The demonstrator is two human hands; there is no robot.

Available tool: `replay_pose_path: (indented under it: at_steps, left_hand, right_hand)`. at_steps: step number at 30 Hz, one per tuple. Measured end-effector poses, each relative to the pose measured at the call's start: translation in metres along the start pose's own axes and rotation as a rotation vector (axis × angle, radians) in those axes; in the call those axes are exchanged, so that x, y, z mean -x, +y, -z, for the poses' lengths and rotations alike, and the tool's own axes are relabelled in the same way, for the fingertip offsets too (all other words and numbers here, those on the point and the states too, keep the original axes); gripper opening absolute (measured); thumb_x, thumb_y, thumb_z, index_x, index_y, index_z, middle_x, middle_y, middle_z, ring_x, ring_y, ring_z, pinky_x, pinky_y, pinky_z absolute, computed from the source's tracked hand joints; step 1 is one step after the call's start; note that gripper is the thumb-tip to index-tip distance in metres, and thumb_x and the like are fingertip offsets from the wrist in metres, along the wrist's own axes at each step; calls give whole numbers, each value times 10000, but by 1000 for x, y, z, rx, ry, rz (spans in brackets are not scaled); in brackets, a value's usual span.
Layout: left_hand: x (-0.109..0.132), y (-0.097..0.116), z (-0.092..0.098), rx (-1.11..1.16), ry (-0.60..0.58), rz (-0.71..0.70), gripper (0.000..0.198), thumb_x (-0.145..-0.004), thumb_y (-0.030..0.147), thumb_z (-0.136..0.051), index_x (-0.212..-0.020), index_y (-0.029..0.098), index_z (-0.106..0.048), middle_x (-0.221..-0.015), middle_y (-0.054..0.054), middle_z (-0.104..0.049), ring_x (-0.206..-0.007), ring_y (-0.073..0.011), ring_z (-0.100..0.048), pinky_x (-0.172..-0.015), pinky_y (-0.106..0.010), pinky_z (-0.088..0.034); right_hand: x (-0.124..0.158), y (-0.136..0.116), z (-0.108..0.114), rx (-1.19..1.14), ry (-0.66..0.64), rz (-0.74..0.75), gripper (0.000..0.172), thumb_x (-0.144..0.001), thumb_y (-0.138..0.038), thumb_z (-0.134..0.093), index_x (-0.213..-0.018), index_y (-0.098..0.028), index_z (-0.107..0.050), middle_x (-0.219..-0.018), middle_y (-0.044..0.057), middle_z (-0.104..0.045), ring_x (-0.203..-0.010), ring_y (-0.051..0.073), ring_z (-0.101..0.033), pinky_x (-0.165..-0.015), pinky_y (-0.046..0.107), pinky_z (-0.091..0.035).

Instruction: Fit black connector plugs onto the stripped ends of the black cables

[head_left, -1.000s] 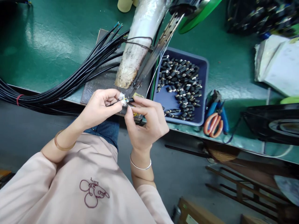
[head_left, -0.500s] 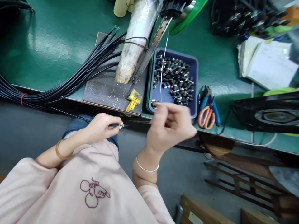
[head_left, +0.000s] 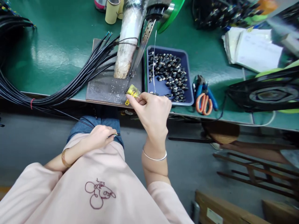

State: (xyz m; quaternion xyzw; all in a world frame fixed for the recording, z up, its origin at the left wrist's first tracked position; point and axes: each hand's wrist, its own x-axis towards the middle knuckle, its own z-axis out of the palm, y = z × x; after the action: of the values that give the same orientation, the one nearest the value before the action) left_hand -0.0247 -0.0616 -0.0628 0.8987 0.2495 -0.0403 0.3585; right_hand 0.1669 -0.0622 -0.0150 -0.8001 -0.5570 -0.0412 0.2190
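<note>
My left hand (head_left: 101, 137) is closed on the end of a black cable, whose small tip (head_left: 116, 134) pokes out past the fingertips over my lap. My right hand (head_left: 151, 109) pinches at the bench edge, beside a yellow clip (head_left: 133, 92) with a sponge; what its fingertips hold is too small to make out. Behind that hand is a blue tray (head_left: 191, 77) of small black connectors (head_left: 174, 73). A soldering iron (head_left: 140, 54) points down at the dark board (head_left: 105, 88), next to a wrapped white post (head_left: 127, 43).
Black cables (head_left: 63, 93) run over the bench's left side. Pliers (head_left: 204, 99) lie right of the tray, with papers (head_left: 257, 49) and a black fan-like object (head_left: 268, 90) beyond. A green spool (head_left: 170, 15) hangs above. Cartons (head_left: 224, 208) stand on the floor.
My right hand has moved left, from the tray's front to the yellow clip. My left hand stays low with the cable. The camera view has shifted slightly.
</note>
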Motion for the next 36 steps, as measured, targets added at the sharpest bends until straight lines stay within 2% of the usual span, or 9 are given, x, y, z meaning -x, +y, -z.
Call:
replay_pose_path:
  at_steps: [4,9,12,15,20,24,27,32,36]
  left_hand:
    - [4,-7,-7,57,58,-20,202,-913,165,-524,-989,156,-710,-955,-101,-769,-845,-225,-725,-699,-280,-489]
    - [8,-10,-7,214,243,-96,174,-895,166,-554,-945,159,-721,-842,-74,-756,-725,-175,-696,-671,-243,-489]
    - [11,-5,-1,297,330,-152,175,-876,157,-556,-896,151,-729,-730,-47,-722,-611,-135,-635,-593,-215,-455]
    - [13,0,9,402,404,-202,184,-849,125,-556,-884,146,-735,-716,-39,-724,-571,-109,-604,-538,-192,-430]
    - [23,4,32,625,475,-190,115,-825,148,-639,-847,141,-751,-741,-57,-754,-606,-115,-643,-545,-186,-465]
    - [37,-2,52,970,531,-39,45,-762,189,-748,-794,159,-753,-683,-37,-732,-520,-98,-612,-485,-185,-474]
    - [47,-10,68,1216,611,10,57,-764,229,-777,-788,195,-738,-533,18,-650,-390,-66,-505,-359,-155,-367]
    - [59,-19,93,1374,699,-136,64,-784,285,-789,-841,277,-762,-519,48,-617,-335,-44,-428,-335,-155,-344]
    - [52,-19,101,1389,739,-131,76,-764,277,-807,-818,275,-753,-586,50,-648,-333,-38,-445,-325,-157,-348]
  right_hand:
    - [2,-4,0,-15,-49,-23,412,-834,-439,-665,-528,-215,-504,-472,-13,-540,-461,136,-450,-560,296,-233]
    - [1,-5,5,-135,-83,-30,272,-800,-286,-648,-573,-213,-517,-509,-32,-555,-495,129,-500,-575,272,-295]
    - [0,-5,7,-209,-43,-35,267,-810,-290,-641,-599,-213,-497,-512,-49,-523,-489,108,-469,-575,262,-310]
    - [3,-6,8,-396,7,-25,301,-854,-356,-615,-632,-214,-472,-538,-65,-486,-470,76,-391,-538,239,-314]
    - [12,-8,15,-586,-43,45,295,-859,-347,-627,-642,-208,-483,-535,-84,-434,-452,54,-309,-479,213,-298]
    - [16,-7,21,-480,91,42,294,-870,-317,-622,-643,-214,-466,-535,-81,-446,-450,57,-343,-492,216,-323]
    - [15,-6,22,-424,173,98,285,-898,-333,-585,-668,-224,-457,-559,-69,-480,-454,67,-387,-487,220,-329]
    - [15,-3,16,-284,-5,293,271,-909,-277,-577,-671,-215,-464,-569,-55,-528,-479,72,-443,-500,219,-310]
    - [14,8,8,-198,-40,240,282,-903,-268,-583,-655,-208,-462,-535,-63,-489,-473,71,-438,-503,223,-282]
